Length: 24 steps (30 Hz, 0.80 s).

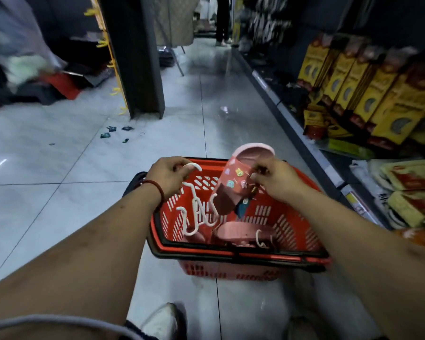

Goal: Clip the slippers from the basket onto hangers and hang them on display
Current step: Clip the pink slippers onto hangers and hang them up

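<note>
The basket [238,254] stands on the floor [84,168] just ahead of the person's shoe [162,320], with a pillar [135,57] farther ahead to the left and shelves [353,99] along the right. Over its far rim the left hand [168,176] holds hangers [194,212] that dangle into the basket's left half. Just to the right, the right hand [274,180] holds a slipper [241,177] above the basket. More slippers [241,231] lie on its bottom, with a hanger [261,239] on them.

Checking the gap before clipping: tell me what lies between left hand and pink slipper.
Head view: the hook of the white hanger, gripped by the left hand, reaches into the gap before the pink slipper; behind shows the red basket, its slotted wall.
</note>
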Motion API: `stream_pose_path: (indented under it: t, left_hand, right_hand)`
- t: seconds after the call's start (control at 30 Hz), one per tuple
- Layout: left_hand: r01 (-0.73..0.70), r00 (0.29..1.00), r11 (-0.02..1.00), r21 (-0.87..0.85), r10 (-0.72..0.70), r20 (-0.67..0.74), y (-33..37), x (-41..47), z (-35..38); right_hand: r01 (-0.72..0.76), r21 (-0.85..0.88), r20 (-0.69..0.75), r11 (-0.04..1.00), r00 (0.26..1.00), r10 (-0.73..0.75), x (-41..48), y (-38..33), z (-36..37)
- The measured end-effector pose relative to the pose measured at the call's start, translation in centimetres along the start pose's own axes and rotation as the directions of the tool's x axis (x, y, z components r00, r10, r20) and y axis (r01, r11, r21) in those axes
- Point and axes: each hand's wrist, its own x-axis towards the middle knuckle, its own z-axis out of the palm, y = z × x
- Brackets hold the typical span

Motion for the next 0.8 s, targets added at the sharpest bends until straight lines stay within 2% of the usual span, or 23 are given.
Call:
stream_pose_path:
  t: [0.1,0.23,0.4,0.53,0.63,0.67,0.73,0.8]
  left_hand:
    - [-0.020,0.998,0.998,-0.060,0.023,0.057,2.1,-1.1,-0.5]
    - [-0.030,0.977,0.993,-0.115,0.053,0.207,4.6,-2.3,-1.2]
    - [-0.057,0.934,0.991,-0.123,0.096,0.345,6.3,-3.3,-1.4]
    - [-0.070,0.911,0.996,-0.059,0.088,0.402,6.6,-4.0,-0.9]
    - [-0.243,0.916,0.959,0.148,0.176,0.360,6.6,-3.6,-0.4]
    - [-0.255,0.920,0.956,0.146,0.193,0.341,6.6,-3.4,-0.2]
    - [-0.238,0.909,0.971,0.035,0.210,0.361,6.7,-3.0,0.2]
    - [-0.195,0.866,0.979,-0.054,0.198,0.459,7.1,-3.1,0.8]
  right_hand:
    - [0.049,-0.010,-0.045,0.999,0.998,-0.050,-0.6,-1.9,-1.6]
    - [0.099,0.073,-0.095,0.992,0.991,-0.092,-1.9,-2.8,-0.3]
    - [0.064,0.095,-0.182,0.993,0.982,-0.046,-1.6,-3.8,1.0]
    - [0.048,0.152,-0.137,0.987,0.990,-0.027,-1.7,-4.0,1.3]
    - [0.066,0.156,-0.104,0.986,0.993,-0.050,-1.6,-4.2,1.2]
    - [0.072,0.153,-0.089,0.986,0.994,-0.059,-1.5,-4.3,1.2]
    - [0.099,0.141,-0.068,0.985,0.994,-0.091,-1.6,-4.4,1.0]
    - [0.126,0.125,-0.063,0.984,0.991,-0.119,-1.8,-4.5,1.1]
